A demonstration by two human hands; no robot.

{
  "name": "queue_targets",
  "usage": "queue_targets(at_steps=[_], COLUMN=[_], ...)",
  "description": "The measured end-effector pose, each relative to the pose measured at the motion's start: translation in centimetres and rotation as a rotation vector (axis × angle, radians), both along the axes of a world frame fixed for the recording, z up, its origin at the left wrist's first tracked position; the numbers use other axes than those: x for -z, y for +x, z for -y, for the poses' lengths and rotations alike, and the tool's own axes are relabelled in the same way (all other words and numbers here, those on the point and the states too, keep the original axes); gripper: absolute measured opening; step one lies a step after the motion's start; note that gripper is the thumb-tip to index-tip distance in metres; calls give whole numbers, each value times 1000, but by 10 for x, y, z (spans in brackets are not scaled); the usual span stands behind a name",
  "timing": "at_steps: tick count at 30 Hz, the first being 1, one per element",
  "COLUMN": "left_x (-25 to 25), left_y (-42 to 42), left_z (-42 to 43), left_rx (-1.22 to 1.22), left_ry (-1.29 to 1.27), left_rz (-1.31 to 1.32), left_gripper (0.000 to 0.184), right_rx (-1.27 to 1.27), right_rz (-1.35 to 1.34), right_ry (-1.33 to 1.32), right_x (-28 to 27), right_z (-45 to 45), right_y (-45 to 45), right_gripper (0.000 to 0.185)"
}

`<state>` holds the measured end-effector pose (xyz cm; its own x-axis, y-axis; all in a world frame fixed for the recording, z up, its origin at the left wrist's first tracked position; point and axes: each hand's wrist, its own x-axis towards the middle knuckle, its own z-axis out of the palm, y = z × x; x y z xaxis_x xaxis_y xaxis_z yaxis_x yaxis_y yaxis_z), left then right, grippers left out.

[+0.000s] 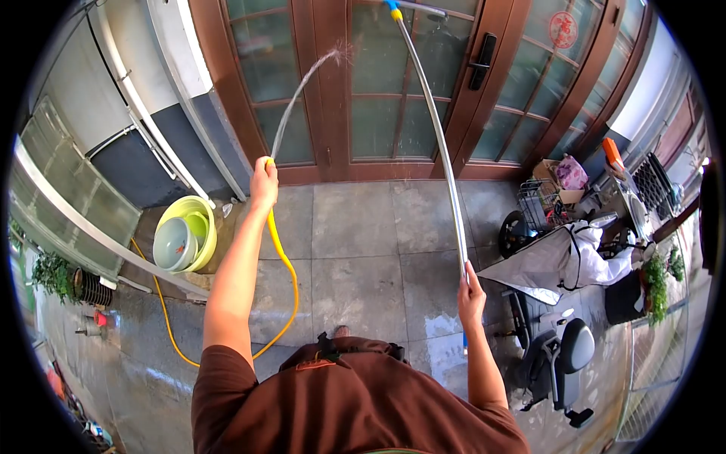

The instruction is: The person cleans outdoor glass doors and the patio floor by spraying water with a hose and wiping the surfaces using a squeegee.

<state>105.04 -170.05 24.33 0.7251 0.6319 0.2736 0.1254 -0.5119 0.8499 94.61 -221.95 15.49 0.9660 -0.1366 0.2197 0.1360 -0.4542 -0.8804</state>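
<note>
My left hand [264, 185] is wrapped round the end of a yellow hose [278, 246], and a stream of water [287, 113] arcs from it onto the brown door frame [329, 136]. The hose loops down and passes behind my left arm. In my right hand [471, 291] is a long silver pole [441, 136], held near its lower end. The pole rises to a blue and yellow joint [395, 10] with a squeegee-like head against the upper glass [374, 68].
Nested basins [208, 253] stand at the left by the wall. At the right are a wire basket [537, 203], a cardboard box [550, 175], a grey-covered vehicle [560, 261] and a scooter [556, 359]. Potted plants [656, 284] [57, 276] sit at both sides.
</note>
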Motion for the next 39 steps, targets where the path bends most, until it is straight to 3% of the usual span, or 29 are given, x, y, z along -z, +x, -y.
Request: queue_targets(at_steps=[4,9,15,23,27,36,39], left_x=[-20,-31,11,50,57,64,53], left_y=[1,-12,-35,-57,-60,-58,-60], left_z=[-11,-9,-11,-6,0,-10,-12], left_rx=[-58,-32,-35,-2,-12,-44,-29], left_ry=[41,35,-2,-124,-120,-82,-72], left_rz=[10,-45,-139,-221,-244,-208,-219], left_gripper=[20,18,17,20,18,19,19], right_rx=[-39,-25,-75,-154,-163,-106,-129], right_rz=[46,151,185,-118,-180,98,133], right_ry=[16,-286,-483,-484,-349,-273,-269], right_x=[-25,-22,50,95,76,-41,-46], right_z=[-40,-72,-64,-69,-73,-110,-119], right_y=[30,51,22,-35,-37,44,61], right_gripper=[41,49,59,53,46,47,46])
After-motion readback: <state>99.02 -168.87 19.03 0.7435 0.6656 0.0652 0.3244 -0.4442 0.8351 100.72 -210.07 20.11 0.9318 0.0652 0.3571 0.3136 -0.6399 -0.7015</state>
